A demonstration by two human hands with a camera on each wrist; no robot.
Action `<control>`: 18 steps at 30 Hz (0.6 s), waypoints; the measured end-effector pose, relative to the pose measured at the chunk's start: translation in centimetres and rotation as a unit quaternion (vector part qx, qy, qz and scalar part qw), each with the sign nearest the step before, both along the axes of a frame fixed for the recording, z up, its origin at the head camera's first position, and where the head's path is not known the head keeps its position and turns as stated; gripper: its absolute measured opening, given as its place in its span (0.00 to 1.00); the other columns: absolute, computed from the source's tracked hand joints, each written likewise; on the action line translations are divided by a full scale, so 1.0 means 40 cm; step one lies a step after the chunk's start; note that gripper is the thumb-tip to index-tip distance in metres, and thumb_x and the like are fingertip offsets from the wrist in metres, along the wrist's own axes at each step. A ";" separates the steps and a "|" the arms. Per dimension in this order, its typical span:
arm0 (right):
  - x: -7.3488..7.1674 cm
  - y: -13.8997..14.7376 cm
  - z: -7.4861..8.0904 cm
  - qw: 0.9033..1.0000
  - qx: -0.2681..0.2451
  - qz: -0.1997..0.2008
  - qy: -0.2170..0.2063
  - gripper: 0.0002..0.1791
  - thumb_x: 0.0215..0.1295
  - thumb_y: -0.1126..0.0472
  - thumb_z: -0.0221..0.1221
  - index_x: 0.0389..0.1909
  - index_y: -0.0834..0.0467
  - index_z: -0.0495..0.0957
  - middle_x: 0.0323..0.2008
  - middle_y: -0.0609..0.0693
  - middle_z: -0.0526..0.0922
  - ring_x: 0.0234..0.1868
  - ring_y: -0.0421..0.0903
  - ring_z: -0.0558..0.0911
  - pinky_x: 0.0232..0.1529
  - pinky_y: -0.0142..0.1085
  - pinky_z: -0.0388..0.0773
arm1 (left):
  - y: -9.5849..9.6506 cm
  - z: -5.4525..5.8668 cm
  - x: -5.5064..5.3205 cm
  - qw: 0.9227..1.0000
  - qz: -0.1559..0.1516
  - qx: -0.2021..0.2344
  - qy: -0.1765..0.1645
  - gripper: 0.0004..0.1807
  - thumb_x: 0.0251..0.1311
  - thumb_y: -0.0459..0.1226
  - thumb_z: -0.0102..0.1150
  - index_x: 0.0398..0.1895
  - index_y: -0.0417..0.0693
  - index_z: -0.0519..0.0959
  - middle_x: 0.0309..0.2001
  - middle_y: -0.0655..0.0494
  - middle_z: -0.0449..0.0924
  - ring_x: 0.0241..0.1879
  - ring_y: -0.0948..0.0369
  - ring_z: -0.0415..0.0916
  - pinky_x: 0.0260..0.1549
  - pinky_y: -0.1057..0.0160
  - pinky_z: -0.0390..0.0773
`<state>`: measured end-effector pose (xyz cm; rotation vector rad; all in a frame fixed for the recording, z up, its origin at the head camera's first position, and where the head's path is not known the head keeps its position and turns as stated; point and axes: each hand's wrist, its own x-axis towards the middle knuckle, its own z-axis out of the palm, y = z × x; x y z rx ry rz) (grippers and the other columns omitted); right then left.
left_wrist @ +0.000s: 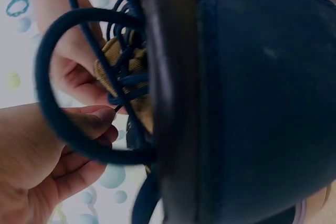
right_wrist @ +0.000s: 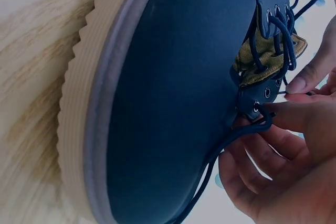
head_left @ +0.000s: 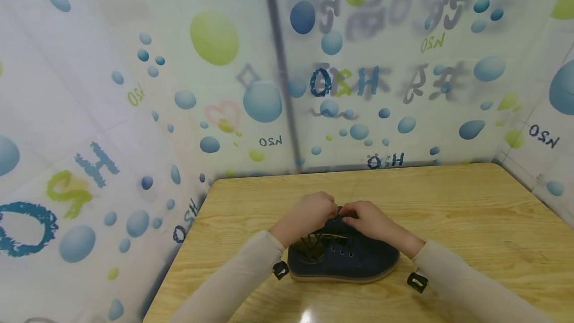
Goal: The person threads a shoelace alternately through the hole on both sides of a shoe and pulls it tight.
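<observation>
A dark blue lace-up shoe [head_left: 358, 265] stands on its sole on the table, toe to the right, with a tan tongue [right_wrist: 262, 64] and a pale ridged sole [right_wrist: 73, 124]. My left hand [head_left: 314, 212] pinches a thin dark end of the blue shoelace [left_wrist: 44, 72] between thumb and forefinger, beside the eyelets. Close by, my right hand [head_left: 369, 220] has its thumb and fingers curled about the eyelet flap [right_wrist: 254, 100], on the far side of the shoe. Lace runs through several eyelets and hangs in loose loops. The hands partly hide the far flap in the head view.
The wooden table [head_left: 448, 203] carries the shoe near its front. A white sheet [head_left: 403, 128] printed with blue and green drops stands behind it, with more sheeting at both sides. Small black clips [head_left: 280, 269] sit at the sleeve cuffs.
</observation>
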<state>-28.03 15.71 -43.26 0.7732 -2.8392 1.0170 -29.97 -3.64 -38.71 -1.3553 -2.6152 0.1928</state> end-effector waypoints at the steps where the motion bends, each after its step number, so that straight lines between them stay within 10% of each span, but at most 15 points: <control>1: 0.000 -0.001 -0.001 1.000 -0.003 -0.002 0.000 0.10 0.69 0.63 0.59 0.46 0.60 0.84 0.41 0.54 0.88 0.40 0.48 0.86 0.40 0.38 0.82 | 0.003 -0.001 0.001 1.000 -0.001 -0.004 0.003 0.07 0.66 0.37 0.61 0.34 0.56 0.87 0.31 0.63 0.81 0.33 0.66 0.77 0.32 0.74 0.77; 18: 0.006 0.010 -0.012 0.997 -0.077 -0.005 -0.021 0.07 0.68 0.65 0.58 0.43 0.58 0.83 0.40 0.53 0.87 0.41 0.46 0.85 0.40 0.37 0.81 | 0.028 -0.022 0.004 1.000 0.001 0.007 0.001 0.04 0.61 0.37 0.66 0.36 0.57 0.86 0.34 0.63 0.84 0.36 0.66 0.81 0.36 0.74 0.79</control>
